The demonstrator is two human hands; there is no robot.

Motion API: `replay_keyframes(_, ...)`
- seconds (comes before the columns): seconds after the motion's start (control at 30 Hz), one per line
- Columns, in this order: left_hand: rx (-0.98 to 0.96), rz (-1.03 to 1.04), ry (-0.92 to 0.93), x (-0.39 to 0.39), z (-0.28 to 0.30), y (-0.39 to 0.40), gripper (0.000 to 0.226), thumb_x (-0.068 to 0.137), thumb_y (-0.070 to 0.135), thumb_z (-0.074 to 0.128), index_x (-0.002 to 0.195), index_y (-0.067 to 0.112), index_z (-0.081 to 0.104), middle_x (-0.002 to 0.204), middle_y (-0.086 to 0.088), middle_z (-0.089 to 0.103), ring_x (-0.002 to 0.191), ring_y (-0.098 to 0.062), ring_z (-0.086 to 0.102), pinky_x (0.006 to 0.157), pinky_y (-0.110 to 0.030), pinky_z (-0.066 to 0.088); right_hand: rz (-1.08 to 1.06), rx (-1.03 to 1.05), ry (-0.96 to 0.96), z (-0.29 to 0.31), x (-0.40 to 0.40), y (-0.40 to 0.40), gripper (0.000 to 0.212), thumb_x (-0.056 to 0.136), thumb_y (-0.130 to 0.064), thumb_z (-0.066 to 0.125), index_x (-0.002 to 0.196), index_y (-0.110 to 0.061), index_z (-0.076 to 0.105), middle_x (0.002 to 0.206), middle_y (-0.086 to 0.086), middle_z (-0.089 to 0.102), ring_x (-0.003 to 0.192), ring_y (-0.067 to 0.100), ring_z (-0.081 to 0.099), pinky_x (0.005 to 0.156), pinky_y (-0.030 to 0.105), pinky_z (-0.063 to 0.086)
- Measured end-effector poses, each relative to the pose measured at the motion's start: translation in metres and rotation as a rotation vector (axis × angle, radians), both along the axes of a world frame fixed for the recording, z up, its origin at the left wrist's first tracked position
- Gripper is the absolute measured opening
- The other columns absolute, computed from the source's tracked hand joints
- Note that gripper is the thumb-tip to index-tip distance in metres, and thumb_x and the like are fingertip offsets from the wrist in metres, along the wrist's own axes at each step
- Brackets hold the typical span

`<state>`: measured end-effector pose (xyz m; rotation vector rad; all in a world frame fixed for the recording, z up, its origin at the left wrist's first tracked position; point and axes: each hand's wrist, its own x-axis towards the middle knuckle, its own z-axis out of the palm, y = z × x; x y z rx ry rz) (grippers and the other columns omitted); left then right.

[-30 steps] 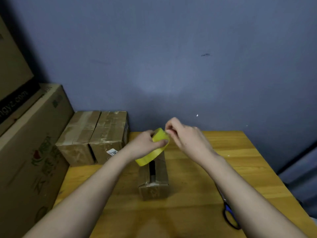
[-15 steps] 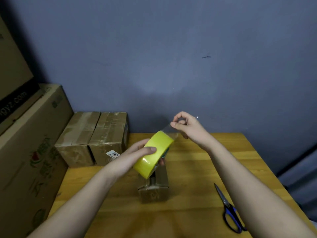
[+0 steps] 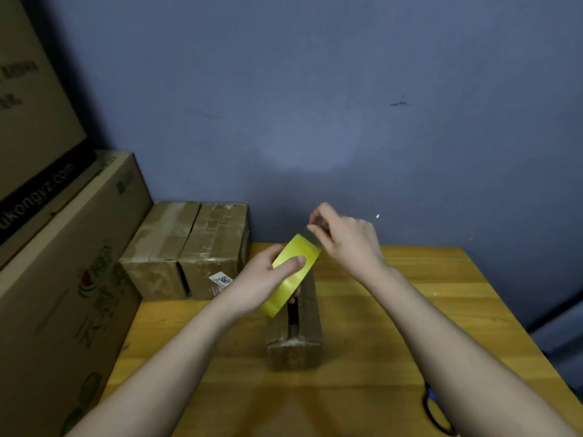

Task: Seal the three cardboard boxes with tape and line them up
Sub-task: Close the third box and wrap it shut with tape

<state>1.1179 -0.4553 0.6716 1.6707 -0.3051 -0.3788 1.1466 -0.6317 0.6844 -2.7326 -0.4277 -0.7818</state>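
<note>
My left hand grips a yellow roll of tape above a small cardboard box in the middle of the wooden table. That box's top flaps show a dark gap along the seam. My right hand pinches the clear free end of the tape just beyond the roll's far edge. Two taped cardboard boxes stand side by side at the table's back left, touching each other.
Large cardboard cartons are stacked along the left edge of the table. Blue-handled scissors lie at the front right, partly hidden by my right forearm. A grey-blue wall stands right behind the table.
My right hand has pulled the tape end up and away from the roll. My left hand has tilted the roll and lowered it slightly over the open box.
</note>
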Motion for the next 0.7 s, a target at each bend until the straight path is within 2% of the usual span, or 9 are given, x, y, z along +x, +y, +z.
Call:
replay_keyframes(0.03,0.102,-0.011,-0.089,0.002,-0.003,0.001,0.032,0.091,0.034,0.061,0.108,0.009,0.054,0.076,-0.006,0.065,0.066,-0.022,0.062,0.061,-0.027,0.047,-0.032,0.111,0.049,0.001,0.003,-0.004,0.013,0.094,-0.034,0.057,0.099,-0.021,0.056,0.079,-0.003,0.069,0.075,0.031,0.066,0.061,0.036,0.044)
replay_keyframes(0.1,0.603,-0.032,-0.426,0.006,-0.010,0.008,0.048,0.084,0.052,0.058,0.116,0.016,0.052,0.100,-0.002,0.064,0.089,-0.024,0.062,0.069,-0.028,0.043,-0.044,0.413,0.160,0.004,0.009,-0.013,0.008,0.092,-0.031,0.059,0.091,-0.027,0.053,0.064,-0.009,0.057,0.065,0.019,0.056,0.066,0.040,0.048)
replay_keyframes(0.17,0.805,0.008,-0.513,0.012,-0.013,0.013,0.047,0.085,0.055,0.056,0.118,0.022,0.051,0.109,0.000,0.063,0.096,-0.024,0.061,0.075,-0.033,0.047,-0.032,0.446,0.170,0.007,0.008,-0.014,0.009,0.092,-0.031,0.059,0.090,-0.029,0.051,0.059,-0.010,0.049,0.063,0.015,0.053,0.065,0.037,0.045)
replay_keyframes(0.23,0.483,0.030,-0.259,0.015,-0.008,0.007,0.033,0.085,0.048,0.062,0.104,0.021,0.057,0.091,0.000,0.066,0.078,-0.019,0.065,0.072,-0.039,0.052,-0.022,0.208,0.127,0.009,0.003,-0.006,0.012,0.095,-0.036,0.054,0.100,-0.024,0.054,0.070,-0.010,0.059,0.076,0.024,0.063,0.064,0.035,0.041)
replay_keyframes(0.3,0.210,0.066,-0.026,0.017,-0.005,-0.004,0.022,0.086,0.037,0.065,0.091,0.018,0.055,0.077,-0.004,0.064,0.059,-0.017,0.062,0.058,-0.036,0.053,0.012,0.026,-0.026,0.009,-0.001,0.000,0.017,0.096,-0.035,0.052,0.103,-0.020,0.055,0.080,-0.003,0.069,0.077,0.030,0.067,0.058,0.034,0.041)
replay_keyframes(0.43,0.101,0.057,0.048,0.020,-0.001,-0.011,0.020,0.091,0.029,0.062,0.093,0.011,0.052,0.073,-0.010,0.064,0.052,-0.016,0.062,0.048,-0.024,0.047,-0.018,-0.076,-0.204,0.007,-0.003,-0.002,0.015,0.090,-0.033,0.057,0.093,-0.019,0.057,0.069,-0.003,0.068,0.057,0.026,0.066,0.047,0.025,0.035)
replay_keyframes(0.5,0.175,0.042,-0.029,0.022,-0.005,-0.006,0.024,0.090,0.033,0.063,0.094,0.013,0.053,0.073,-0.002,0.062,0.059,-0.017,0.062,0.053,-0.025,0.048,-0.055,0.084,-0.093,0.007,-0.001,-0.012,0.014,0.094,-0.033,0.056,0.097,-0.019,0.057,0.074,-0.007,0.067,0.068,0.027,0.066,0.054,0.031,0.043)
replay_keyframes(0.6,0.522,0.083,-0.190,0.031,-0.020,0.007,0.042,0.081,0.055,0.060,0.107,0.022,0.057,0.086,0.005,0.062,0.084,-0.021,0.063,0.073,-0.034,0.049,-0.049,0.419,0.019,0.015,0.003,-0.025,0.012,0.094,-0.032,0.058,0.097,-0.020,0.055,0.064,-0.012,0.054,0.069,0.024,0.059,0.062,0.033,0.040)
replay_keyframes(0.7,0.458,0.177,-0.049,0.038,-0.020,0.009,0.029,0.090,0.044,0.059,0.103,0.019,0.055,0.083,0.004,0.060,0.079,-0.017,0.064,0.072,-0.028,0.048,0.026,0.148,-0.111,0.025,-0.005,-0.012,0.015,0.094,-0.034,0.057,0.099,-0.019,0.056,0.071,-0.010,0.062,0.068,0.026,0.065,0.056,0.029,0.038)
